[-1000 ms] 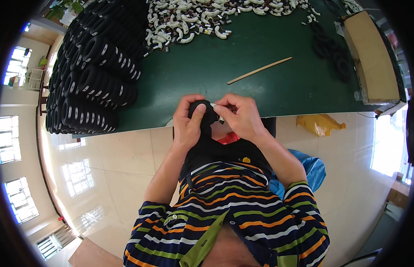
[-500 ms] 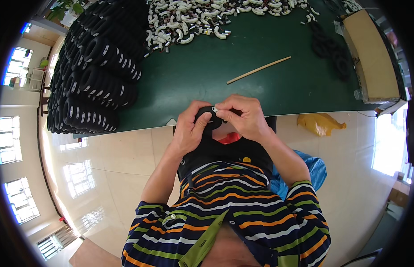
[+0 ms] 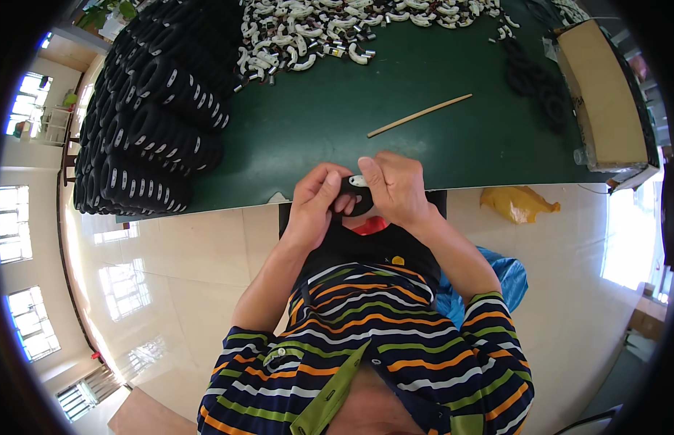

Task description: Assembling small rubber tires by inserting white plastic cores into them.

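Observation:
Just off the table's near edge, a black ring [image 3: 362, 205] with a small white insert [image 3: 357, 180] sits between my two hands. My left hand [image 3: 315, 199] grips its left side, thumb up along it and some fingertips showing inside the ring. My right hand [image 3: 401, 187] closes on the right side, its thumb by the end of the white insert. My fingers hide much of the ring.
Stacked similar black rings [image 3: 145, 192] rise at the left. White curved parts [image 3: 304, 43] lie heaped at the back of the green table [image 3: 301, 138]. A wooden stick [image 3: 420, 116] lies mid-table, dark rings [image 3: 533, 80] and a cardboard box [image 3: 605, 94] at right.
The ring has turned, so its white insert shows larger and further right. My right thumb has lifted from a pinch to lie upright beside the insert; my left fingers have shifted into the ring.

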Available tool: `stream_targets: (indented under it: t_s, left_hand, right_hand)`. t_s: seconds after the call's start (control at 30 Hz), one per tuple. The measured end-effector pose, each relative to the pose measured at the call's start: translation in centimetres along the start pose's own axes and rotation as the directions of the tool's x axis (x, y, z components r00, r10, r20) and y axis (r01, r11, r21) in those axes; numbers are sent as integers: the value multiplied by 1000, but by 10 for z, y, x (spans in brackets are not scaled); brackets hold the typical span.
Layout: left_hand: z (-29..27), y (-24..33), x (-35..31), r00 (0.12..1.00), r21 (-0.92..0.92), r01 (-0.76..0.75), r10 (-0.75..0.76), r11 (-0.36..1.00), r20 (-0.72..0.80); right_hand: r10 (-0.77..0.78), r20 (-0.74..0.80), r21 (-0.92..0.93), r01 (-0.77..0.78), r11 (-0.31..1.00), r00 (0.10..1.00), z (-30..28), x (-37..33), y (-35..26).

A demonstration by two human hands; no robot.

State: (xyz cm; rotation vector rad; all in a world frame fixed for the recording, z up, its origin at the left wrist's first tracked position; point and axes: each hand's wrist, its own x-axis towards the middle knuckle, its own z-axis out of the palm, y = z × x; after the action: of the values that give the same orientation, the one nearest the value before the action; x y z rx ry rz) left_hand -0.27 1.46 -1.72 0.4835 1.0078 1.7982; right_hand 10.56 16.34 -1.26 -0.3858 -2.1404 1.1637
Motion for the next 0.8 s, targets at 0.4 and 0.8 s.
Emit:
stream_targets:
  t_s: [0.4, 0.8]
  left_hand:
    - [20, -9, -9, 865, 905, -258, 498, 337, 61]
    - [27, -3, -17, 851, 930, -311, 493, 193, 182]
  right_hand:
    - [75, 126, 21, -78, 997, 989, 3, -19, -2]
    - [-54, 64, 105, 47, 993, 996, 9, -24, -6]
